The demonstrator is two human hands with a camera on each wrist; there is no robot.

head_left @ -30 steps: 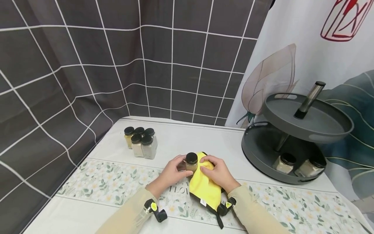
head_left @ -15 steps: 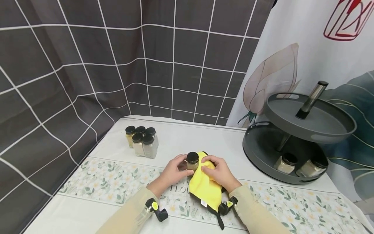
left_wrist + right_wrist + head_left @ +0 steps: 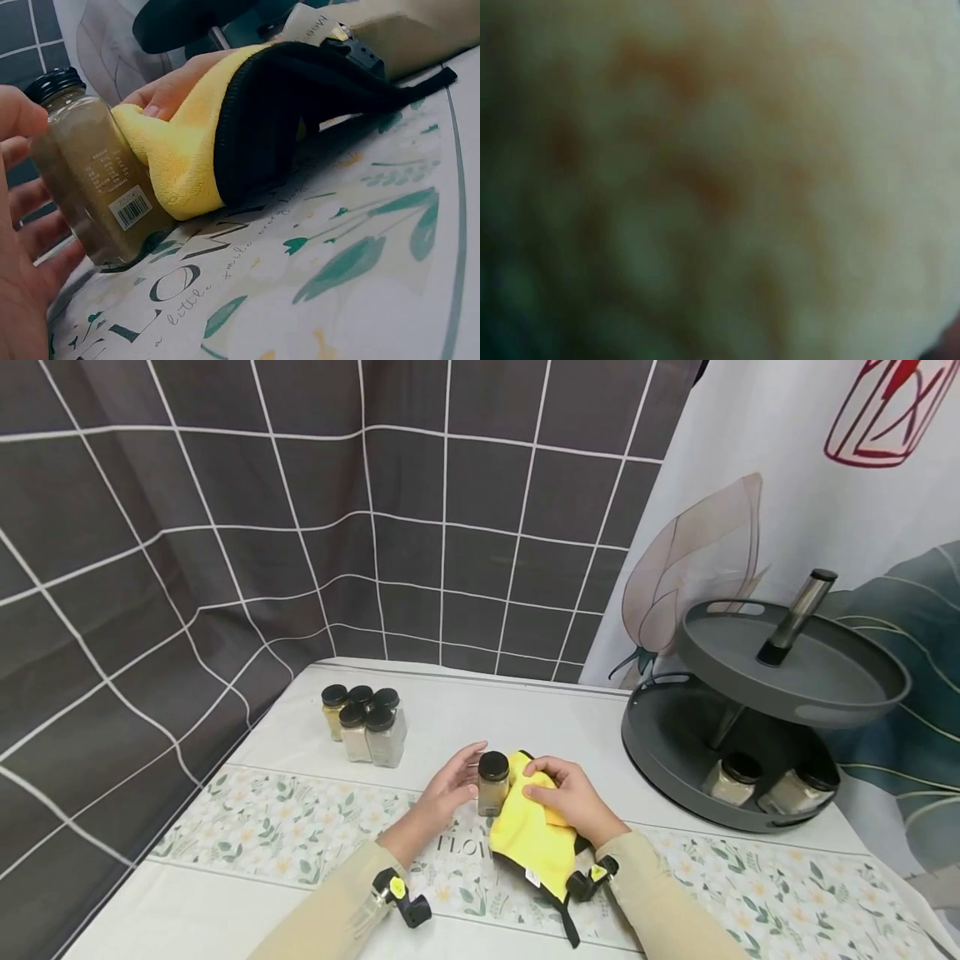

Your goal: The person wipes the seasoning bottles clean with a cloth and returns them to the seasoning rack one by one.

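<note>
A square glass spice jar (image 3: 492,795) with a black lid and brownish contents stands upright on the table. My left hand (image 3: 448,785) is around its left side with fingers spread and fairly straight. In the left wrist view the barcode on the spice jar (image 3: 101,180) shows, with the thumb near its shoulder and the fingers behind. My right hand (image 3: 573,797) grips a yellow cleaning cloth (image 3: 528,827) with a black edge and a hanging loop. The cloth lies against the jar's right side. The right wrist view is too blurred to read.
Several spice jars (image 3: 365,727) with black lids stand grouped at the back left. On the right is a two-tier dark grey round tray (image 3: 637,752), two spice jars on its lower tier. A grey gridded curtain (image 3: 487,527) hangs behind the table.
The left hand's fingers have loosened and spread away from the jar, which now stands lower on the table. The right hand has shifted slightly right with the cloth.
</note>
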